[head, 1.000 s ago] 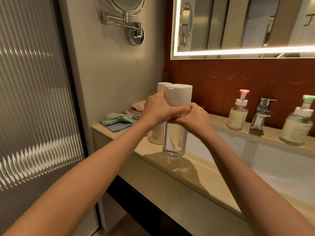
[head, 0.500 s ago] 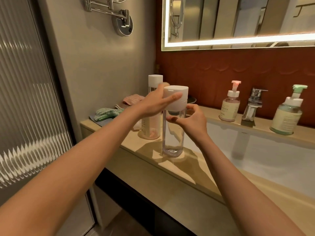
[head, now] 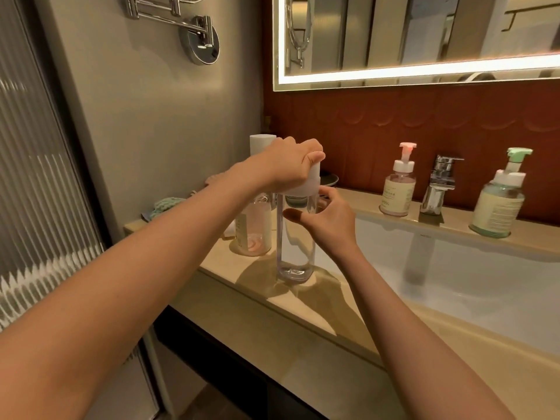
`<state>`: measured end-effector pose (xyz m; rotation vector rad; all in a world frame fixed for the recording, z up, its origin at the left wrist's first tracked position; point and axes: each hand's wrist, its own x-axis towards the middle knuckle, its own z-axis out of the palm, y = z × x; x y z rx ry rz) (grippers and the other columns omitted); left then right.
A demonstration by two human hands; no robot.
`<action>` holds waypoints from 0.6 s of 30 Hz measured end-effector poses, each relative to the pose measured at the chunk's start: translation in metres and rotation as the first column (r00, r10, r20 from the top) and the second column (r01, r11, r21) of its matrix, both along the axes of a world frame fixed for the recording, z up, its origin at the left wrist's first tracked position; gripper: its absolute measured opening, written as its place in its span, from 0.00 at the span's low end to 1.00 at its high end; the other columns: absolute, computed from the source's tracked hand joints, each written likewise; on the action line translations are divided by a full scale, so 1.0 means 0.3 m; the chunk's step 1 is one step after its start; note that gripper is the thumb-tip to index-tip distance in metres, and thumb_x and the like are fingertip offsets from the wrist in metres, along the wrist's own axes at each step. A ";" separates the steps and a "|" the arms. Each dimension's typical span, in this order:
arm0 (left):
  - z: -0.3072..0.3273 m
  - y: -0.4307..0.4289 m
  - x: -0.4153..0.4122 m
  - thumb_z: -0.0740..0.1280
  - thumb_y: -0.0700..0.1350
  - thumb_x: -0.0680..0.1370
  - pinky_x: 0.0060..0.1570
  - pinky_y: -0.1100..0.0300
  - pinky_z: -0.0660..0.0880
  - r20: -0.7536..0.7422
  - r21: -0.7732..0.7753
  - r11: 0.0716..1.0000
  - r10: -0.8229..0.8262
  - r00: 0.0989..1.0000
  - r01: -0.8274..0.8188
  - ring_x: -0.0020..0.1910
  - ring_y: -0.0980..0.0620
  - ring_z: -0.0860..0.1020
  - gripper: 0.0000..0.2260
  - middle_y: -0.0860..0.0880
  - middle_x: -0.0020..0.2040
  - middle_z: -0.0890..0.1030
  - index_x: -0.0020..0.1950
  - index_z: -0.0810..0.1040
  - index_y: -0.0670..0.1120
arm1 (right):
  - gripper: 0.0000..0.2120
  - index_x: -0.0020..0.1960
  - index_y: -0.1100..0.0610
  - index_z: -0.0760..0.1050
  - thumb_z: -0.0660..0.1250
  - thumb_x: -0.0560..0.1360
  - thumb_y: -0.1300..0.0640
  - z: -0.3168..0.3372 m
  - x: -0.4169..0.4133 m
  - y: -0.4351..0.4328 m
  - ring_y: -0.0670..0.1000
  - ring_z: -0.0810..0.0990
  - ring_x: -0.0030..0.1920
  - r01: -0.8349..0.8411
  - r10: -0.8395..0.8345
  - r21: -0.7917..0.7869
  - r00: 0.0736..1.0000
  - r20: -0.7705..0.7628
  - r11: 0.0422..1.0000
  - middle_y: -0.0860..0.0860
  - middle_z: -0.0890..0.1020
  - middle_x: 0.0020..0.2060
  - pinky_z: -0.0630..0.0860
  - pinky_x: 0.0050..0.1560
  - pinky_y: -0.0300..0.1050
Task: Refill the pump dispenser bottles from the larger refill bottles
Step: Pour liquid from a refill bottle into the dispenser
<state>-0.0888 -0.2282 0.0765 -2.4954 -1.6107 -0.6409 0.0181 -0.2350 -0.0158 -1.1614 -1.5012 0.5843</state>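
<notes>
A tall clear refill bottle [head: 295, 247] stands on the beige counter [head: 306, 322] at the sink's left end. My left hand [head: 286, 166] grips its white cap [head: 304, 187] from above. My right hand [head: 328, 221] curls round the bottle's upper body, thumb in front and fingers behind. A second refill bottle [head: 254, 231] with pinkish liquid and a white cap stands just behind to the left. On the ledge at the back stand a pink-pump dispenser [head: 398, 189] and a green-pump dispenser [head: 498, 201].
A chrome faucet [head: 440, 184] rises between the two dispensers, above the white sink basin [head: 472, 283]. Folded cloths [head: 163, 206] lie at the counter's far left by the wall. A small dish [head: 329, 178] sits behind my hands. A lit mirror hangs above.
The clear bottle came down from the air onto the counter. My left hand shifted onto the top of the cap, and my right hand slid lower on the bottle's body.
</notes>
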 end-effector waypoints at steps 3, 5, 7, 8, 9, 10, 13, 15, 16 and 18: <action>0.012 -0.009 0.024 0.51 0.53 0.82 0.57 0.52 0.69 -0.126 0.056 0.987 0.158 0.979 -0.152 0.61 0.43 0.69 0.18 0.42 0.67 0.68 0.70 0.65 0.49 | 0.36 0.67 0.57 0.67 0.78 0.64 0.52 0.001 -0.029 -0.007 0.52 0.74 0.63 0.018 -0.018 -0.006 1.000 -0.006 1.000 0.53 0.76 0.63 0.71 0.57 0.41; 0.018 -0.002 0.010 0.52 0.64 0.78 0.49 0.55 0.69 -0.098 0.073 0.964 0.262 0.960 -0.255 0.56 0.44 0.72 0.26 0.42 0.64 0.70 0.67 0.70 0.48 | 0.36 0.67 0.56 0.66 0.78 0.64 0.53 0.002 -0.043 -0.014 0.52 0.73 0.63 0.016 -0.016 -0.004 1.000 0.008 1.000 0.53 0.75 0.63 0.71 0.58 0.42; 0.025 0.006 -0.005 0.51 0.69 0.74 0.42 0.58 0.66 -0.105 0.136 0.923 0.374 0.921 -0.359 0.48 0.47 0.71 0.32 0.43 0.54 0.74 0.61 0.74 0.45 | 0.35 0.67 0.56 0.66 0.78 0.65 0.53 0.005 -0.056 -0.020 0.52 0.73 0.64 0.016 -0.016 0.004 0.999 0.035 1.000 0.53 0.75 0.63 0.71 0.60 0.44; 0.030 0.004 -0.005 0.51 0.70 0.74 0.39 0.59 0.65 -0.126 0.163 0.899 0.427 0.895 -0.406 0.45 0.48 0.70 0.34 0.44 0.49 0.73 0.59 0.76 0.43 | 0.36 0.67 0.56 0.66 0.77 0.65 0.53 0.006 -0.062 -0.024 0.53 0.73 0.63 0.025 -0.025 0.012 0.998 0.053 1.000 0.53 0.75 0.63 0.71 0.60 0.44; 0.038 0.001 0.000 0.50 0.70 0.74 0.37 0.60 0.64 -0.145 0.179 0.877 0.471 0.870 -0.445 0.44 0.48 0.70 0.35 0.44 0.46 0.72 0.57 0.76 0.42 | 0.36 0.68 0.56 0.65 0.77 0.65 0.52 0.007 -0.070 -0.026 0.53 0.73 0.63 0.038 -0.039 0.021 0.997 0.071 0.999 0.53 0.75 0.63 0.71 0.59 0.44; 0.048 -0.004 0.009 0.50 0.70 0.74 0.35 0.60 0.63 -0.179 0.190 0.856 0.513 0.840 -0.482 0.43 0.48 0.70 0.35 0.44 0.45 0.72 0.54 0.76 0.40 | 0.37 0.68 0.56 0.65 0.77 0.65 0.51 0.008 -0.076 -0.028 0.53 0.73 0.63 0.050 -0.052 0.026 0.995 0.085 0.998 0.53 0.75 0.63 0.71 0.58 0.43; 0.093 -0.025 0.027 0.44 0.73 0.72 0.35 0.60 0.64 -0.252 0.221 0.838 0.544 0.801 -0.499 0.38 0.48 0.70 0.38 0.43 0.39 0.72 0.46 0.73 0.39 | 0.36 0.68 0.56 0.65 0.76 0.66 0.50 0.015 -0.074 -0.029 0.53 0.74 0.61 0.083 -0.085 0.019 0.992 0.097 0.996 0.53 0.76 0.62 0.70 0.53 0.39; 0.110 -0.021 0.017 0.43 0.73 0.71 0.38 0.57 0.66 -0.263 0.228 0.869 0.489 0.832 -0.439 0.40 0.47 0.73 0.40 0.42 0.42 0.75 0.51 0.75 0.40 | 0.36 0.68 0.57 0.64 0.76 0.66 0.50 0.022 -0.056 -0.030 0.53 0.74 0.62 0.090 -0.090 -0.005 0.992 0.085 0.996 0.53 0.76 0.63 0.70 0.54 0.40; 0.114 -0.008 0.009 0.44 0.73 0.71 0.47 0.52 0.69 -0.298 0.207 0.898 0.436 0.849 -0.388 0.50 0.44 0.74 0.39 0.40 0.52 0.76 0.60 0.74 0.44 | 0.36 0.69 0.57 0.64 0.76 0.66 0.50 0.024 -0.050 -0.030 0.53 0.74 0.62 0.085 -0.084 -0.014 0.993 0.081 0.996 0.53 0.75 0.63 0.70 0.56 0.41; 0.111 0.006 0.001 0.49 0.70 0.74 0.66 0.41 0.57 -0.393 0.068 0.965 0.258 0.883 -0.251 0.70 0.40 0.61 0.32 0.42 0.72 0.63 0.73 0.60 0.55 | 0.36 0.68 0.57 0.64 0.76 0.66 0.50 0.025 -0.043 -0.030 0.53 0.74 0.63 0.078 -0.076 -0.021 0.993 0.089 0.997 0.53 0.75 0.63 0.71 0.55 0.41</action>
